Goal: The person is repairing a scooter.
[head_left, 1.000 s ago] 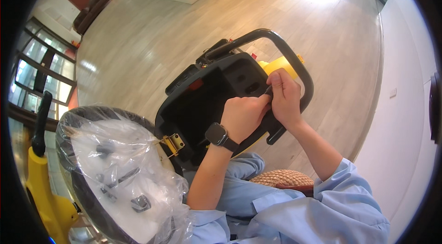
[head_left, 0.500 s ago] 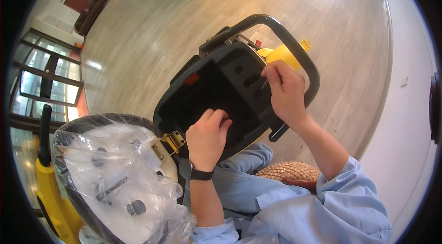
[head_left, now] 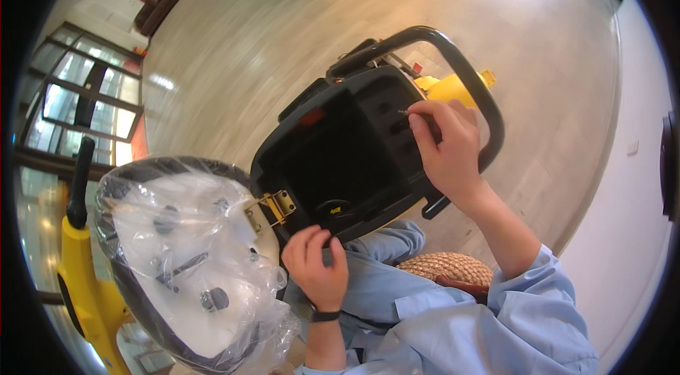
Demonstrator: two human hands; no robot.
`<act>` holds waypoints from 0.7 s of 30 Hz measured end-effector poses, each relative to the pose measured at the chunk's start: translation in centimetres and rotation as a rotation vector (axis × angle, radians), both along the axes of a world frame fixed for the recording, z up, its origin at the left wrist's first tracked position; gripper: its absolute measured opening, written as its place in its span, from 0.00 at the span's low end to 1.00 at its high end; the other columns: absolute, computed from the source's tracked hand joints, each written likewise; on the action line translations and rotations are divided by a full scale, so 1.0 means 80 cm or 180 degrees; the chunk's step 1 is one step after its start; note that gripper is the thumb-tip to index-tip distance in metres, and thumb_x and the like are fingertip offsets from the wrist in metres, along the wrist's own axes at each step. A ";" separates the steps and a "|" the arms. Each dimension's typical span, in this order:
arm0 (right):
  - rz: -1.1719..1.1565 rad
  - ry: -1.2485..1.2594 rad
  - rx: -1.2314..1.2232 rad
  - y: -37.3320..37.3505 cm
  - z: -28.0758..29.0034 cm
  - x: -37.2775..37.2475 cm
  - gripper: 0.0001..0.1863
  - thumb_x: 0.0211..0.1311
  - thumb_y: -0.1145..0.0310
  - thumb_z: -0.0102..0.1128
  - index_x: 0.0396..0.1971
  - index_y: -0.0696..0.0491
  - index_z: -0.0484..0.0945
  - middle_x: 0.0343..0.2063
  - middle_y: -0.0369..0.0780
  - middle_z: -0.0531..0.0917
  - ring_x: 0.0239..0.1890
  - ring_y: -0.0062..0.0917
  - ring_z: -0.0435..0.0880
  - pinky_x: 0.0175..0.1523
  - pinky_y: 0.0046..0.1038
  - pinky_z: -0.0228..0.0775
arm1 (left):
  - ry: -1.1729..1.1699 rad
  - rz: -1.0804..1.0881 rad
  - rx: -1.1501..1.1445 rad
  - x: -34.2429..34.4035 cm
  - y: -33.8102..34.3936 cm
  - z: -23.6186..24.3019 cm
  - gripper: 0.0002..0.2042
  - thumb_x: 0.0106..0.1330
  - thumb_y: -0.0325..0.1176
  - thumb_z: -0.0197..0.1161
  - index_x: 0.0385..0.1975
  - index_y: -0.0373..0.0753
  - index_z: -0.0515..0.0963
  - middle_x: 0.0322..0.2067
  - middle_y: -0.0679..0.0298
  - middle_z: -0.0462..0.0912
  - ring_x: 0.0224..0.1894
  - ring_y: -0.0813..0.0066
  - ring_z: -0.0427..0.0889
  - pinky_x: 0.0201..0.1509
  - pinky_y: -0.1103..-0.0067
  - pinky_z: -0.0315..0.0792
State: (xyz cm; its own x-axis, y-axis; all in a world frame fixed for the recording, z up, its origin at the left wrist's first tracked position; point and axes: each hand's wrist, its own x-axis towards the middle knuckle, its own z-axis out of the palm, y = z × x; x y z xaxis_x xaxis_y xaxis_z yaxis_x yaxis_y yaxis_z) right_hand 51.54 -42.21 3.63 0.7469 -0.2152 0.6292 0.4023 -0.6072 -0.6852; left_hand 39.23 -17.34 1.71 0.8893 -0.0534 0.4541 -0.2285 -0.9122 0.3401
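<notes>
A black storage box (head_left: 368,92) lies uncovered before me, with the seat swung up on a yellow metal hinge (head_left: 278,206). The seat's pale underside (head_left: 177,272) is wrapped in clear plastic at the left. My right hand (head_left: 450,148) is over the box's right end, thumb and fingers pinched on a small metal screw (head_left: 402,113) whose tip sticks out; its exact shape is hard to make out. Beside the near rim, close to the hinge, my left hand (head_left: 316,269) holds nothing, its fingers loosely bent and apart. A black cable with a yellow tag (head_left: 335,210) rests inside the box.
Around the box's right end curves a black grab rail (head_left: 453,56), with a yellow body part (head_left: 453,89) behind it. At far left stands a yellow frame with a black grip (head_left: 82,177). A woven round seat (head_left: 450,266) sits by my leg; a white wall (head_left: 637,198) rises at right.
My left hand has drawn back out of the box toward me, baring the cable and yellow tag. My right hand keeps its pinch; the whole view has shifted slightly.
</notes>
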 end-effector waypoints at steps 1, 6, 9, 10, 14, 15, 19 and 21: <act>-0.0004 -0.0288 -0.0228 0.002 0.011 0.003 0.04 0.64 0.74 0.70 0.37 0.55 0.85 0.25 0.38 0.82 0.30 0.28 0.82 0.39 0.29 0.72 | 0.0073 0.0141 0.0050 -0.013 0.002 -0.012 0.17 0.59 0.30 0.71 0.48 0.39 0.83 0.51 0.59 0.84 0.60 0.53 0.80 0.64 0.60 0.70; 0.1864 -0.0127 -0.0791 0.074 0.051 0.045 0.04 0.60 0.70 0.69 0.30 0.52 0.83 0.27 0.39 0.87 0.35 0.36 0.86 0.43 0.38 0.75 | -0.0125 0.0136 -0.0004 -0.047 0.003 -0.060 0.26 0.59 0.31 0.71 0.60 0.35 0.77 0.61 0.52 0.78 0.67 0.47 0.74 0.71 0.53 0.67; 0.3078 0.0539 -0.2013 0.129 0.050 0.089 0.03 0.58 0.71 0.67 0.32 0.53 0.85 0.29 0.44 0.88 0.38 0.41 0.89 0.42 0.43 0.80 | -0.0431 0.0198 -0.0028 -0.040 0.000 -0.083 0.25 0.61 0.33 0.71 0.59 0.35 0.76 0.60 0.49 0.76 0.66 0.44 0.73 0.69 0.51 0.68; 0.3277 0.0683 -0.2229 0.148 0.045 0.098 0.04 0.58 0.70 0.67 0.31 0.52 0.85 0.30 0.43 0.88 0.38 0.41 0.90 0.42 0.43 0.81 | -0.0489 0.0243 0.0043 -0.038 -0.001 -0.089 0.25 0.61 0.34 0.71 0.59 0.35 0.76 0.59 0.49 0.76 0.65 0.44 0.73 0.68 0.51 0.68; 0.3360 0.0058 -0.3178 0.201 0.013 0.114 0.05 0.58 0.66 0.66 0.29 0.50 0.87 0.30 0.40 0.89 0.39 0.38 0.90 0.42 0.41 0.81 | -0.0814 0.0335 0.0299 -0.030 -0.001 -0.113 0.28 0.61 0.36 0.70 0.61 0.37 0.72 0.59 0.50 0.73 0.64 0.44 0.73 0.66 0.48 0.68; 0.3305 -0.0234 -0.2978 0.208 0.003 0.118 0.06 0.58 0.65 0.66 0.29 0.50 0.87 0.30 0.39 0.89 0.40 0.37 0.90 0.43 0.40 0.80 | -0.0867 0.0352 0.0373 -0.027 0.000 -0.119 0.29 0.61 0.36 0.70 0.62 0.37 0.71 0.60 0.50 0.72 0.64 0.43 0.72 0.66 0.47 0.68; 0.3014 -0.0990 -0.2628 0.222 -0.032 0.131 0.07 0.57 0.62 0.64 0.26 0.48 0.86 0.28 0.36 0.88 0.40 0.34 0.89 0.47 0.35 0.77 | -0.0924 0.0418 0.0553 -0.026 0.000 -0.139 0.33 0.62 0.36 0.71 0.66 0.35 0.66 0.62 0.48 0.69 0.67 0.38 0.68 0.69 0.46 0.65; 0.2874 -0.1177 -0.2627 0.220 -0.045 0.134 0.07 0.57 0.62 0.63 0.24 0.47 0.85 0.27 0.35 0.88 0.39 0.32 0.88 0.48 0.33 0.76 | -0.0993 0.0437 0.0519 -0.023 -0.002 -0.146 0.33 0.62 0.36 0.70 0.66 0.35 0.65 0.62 0.47 0.68 0.67 0.38 0.68 0.70 0.45 0.64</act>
State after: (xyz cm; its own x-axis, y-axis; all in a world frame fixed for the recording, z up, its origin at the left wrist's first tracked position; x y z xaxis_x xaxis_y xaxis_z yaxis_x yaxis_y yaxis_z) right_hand 62.29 -24.62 0.04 0.1757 0.8272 0.5338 0.9777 -0.2099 0.0034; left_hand 37.38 -17.47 -9.99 0.7136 -0.0372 0.6996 -0.1700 -0.9779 0.1214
